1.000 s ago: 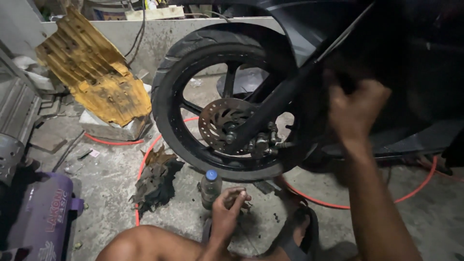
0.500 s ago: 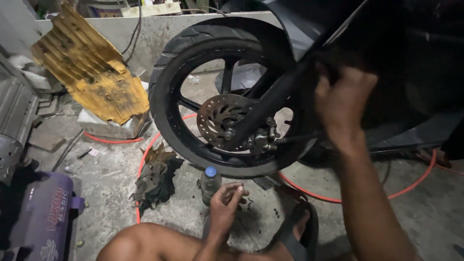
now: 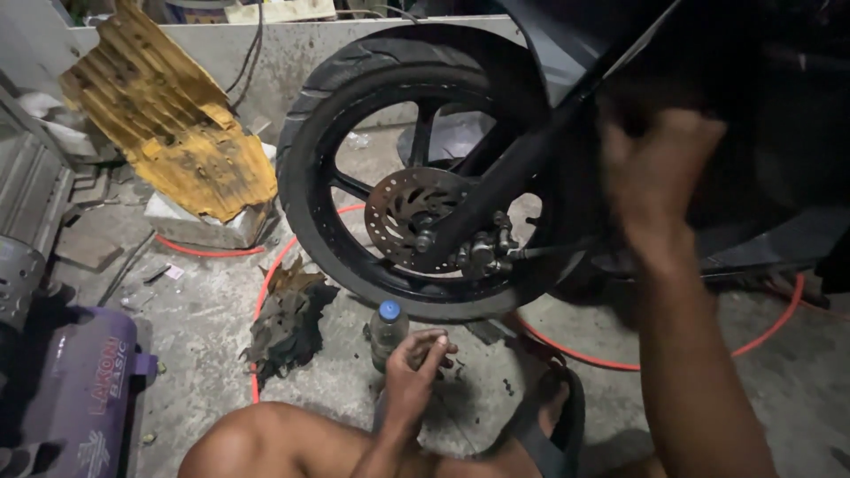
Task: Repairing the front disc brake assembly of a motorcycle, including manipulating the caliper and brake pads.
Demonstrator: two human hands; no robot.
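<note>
Head view: the right hand (image 3: 660,173) is raised against the dark bodywork just beside the wheel (image 3: 416,168), blurred, so I cannot tell its fingers' state. The left hand (image 3: 414,367) rests low on the concrete floor (image 3: 212,310), fingers loosely curled, seemingly grasping nothing, beside a small clear bottle (image 3: 388,329). The perforated metal brake disc (image 3: 412,217) sits at the hub.

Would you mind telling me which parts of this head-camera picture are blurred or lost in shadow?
Head view: the right hand is smeared by motion blur; the motorcycle body behind it sinks into deep shadow, detail lost; the brake disc, tyre and left hand near the small bottle are sharp and evenly lit.
</note>
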